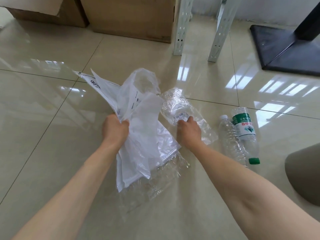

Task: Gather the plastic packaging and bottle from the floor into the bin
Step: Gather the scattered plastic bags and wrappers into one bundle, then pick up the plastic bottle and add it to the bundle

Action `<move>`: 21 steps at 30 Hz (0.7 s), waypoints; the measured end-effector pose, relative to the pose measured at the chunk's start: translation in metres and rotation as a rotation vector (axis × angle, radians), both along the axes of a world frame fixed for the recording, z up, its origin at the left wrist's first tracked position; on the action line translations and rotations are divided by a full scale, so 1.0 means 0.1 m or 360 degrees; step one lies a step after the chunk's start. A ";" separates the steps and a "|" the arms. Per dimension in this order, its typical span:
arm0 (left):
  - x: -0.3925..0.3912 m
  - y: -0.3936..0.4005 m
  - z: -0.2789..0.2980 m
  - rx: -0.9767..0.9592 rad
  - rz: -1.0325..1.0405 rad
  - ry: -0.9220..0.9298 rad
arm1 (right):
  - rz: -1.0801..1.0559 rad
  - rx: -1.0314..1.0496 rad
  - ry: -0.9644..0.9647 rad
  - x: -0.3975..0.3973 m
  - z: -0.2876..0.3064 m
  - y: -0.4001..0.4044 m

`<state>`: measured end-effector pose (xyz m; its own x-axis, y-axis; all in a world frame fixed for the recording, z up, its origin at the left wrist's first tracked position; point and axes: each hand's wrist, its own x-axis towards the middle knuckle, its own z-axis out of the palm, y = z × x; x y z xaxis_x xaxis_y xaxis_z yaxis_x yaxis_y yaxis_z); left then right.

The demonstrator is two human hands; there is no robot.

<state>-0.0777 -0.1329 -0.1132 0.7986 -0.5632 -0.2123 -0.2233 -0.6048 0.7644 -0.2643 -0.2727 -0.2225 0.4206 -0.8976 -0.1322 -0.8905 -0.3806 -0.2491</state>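
Observation:
My left hand is shut on a bunch of white and clear plastic bags, lifted off the tiled floor and hanging down past my wrist. My right hand rests on a crinkled clear wrapper with a small barcode label, fingers closing on its edge. To the right lie two bottles side by side on the floor: a clear one with a white cap and a green-labelled one with a green cap. No bin is in view.
Two cardboard boxes stand at the back. White metal shelf legs rise right of them. A black flat stand base lies at the far right. A grey rounded shape, possibly my knee, is at the right edge.

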 end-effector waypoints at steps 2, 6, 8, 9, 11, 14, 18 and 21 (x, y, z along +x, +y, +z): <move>-0.01 0.00 0.00 0.0005 0.0010 0.0002 | -0.0412 0.0352 -0.0470 0.07 0.09 -0.03; -0.06 0.03 0.03 -0.0018 0.0085 0.0083 | -0.0608 0.0670 -0.1314 0.32 0.47 0.21; -0.12 0.03 0.07 -0.0051 0.0125 0.0205 | -0.0313 0.0950 -0.1535 0.44 0.66 0.47; -0.16 0.04 0.10 -0.0088 0.0135 0.0277 | -0.0170 0.1075 -0.1562 0.49 0.73 0.61; -0.22 0.05 0.14 -0.0158 0.0153 0.0357 | -0.0016 0.1250 -0.1578 0.56 0.79 0.81; -0.25 0.10 0.19 -0.0221 0.0183 0.0510 | 0.0022 0.1272 -0.1556 0.60 0.78 0.93; -0.31 0.16 0.17 -0.0195 0.0094 0.0560 | 0.0150 0.1250 -0.1327 0.52 0.81 0.90; -0.32 0.14 0.09 -0.0137 0.0138 0.0431 | 0.0253 0.1085 -0.1088 0.35 0.79 0.85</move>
<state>-0.1096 -0.1188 -0.1038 0.7653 -0.5204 -0.3788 0.0458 -0.5430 0.8385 -0.2289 -0.1875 -0.1431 0.7088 -0.6455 -0.2844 -0.4232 -0.0665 -0.9036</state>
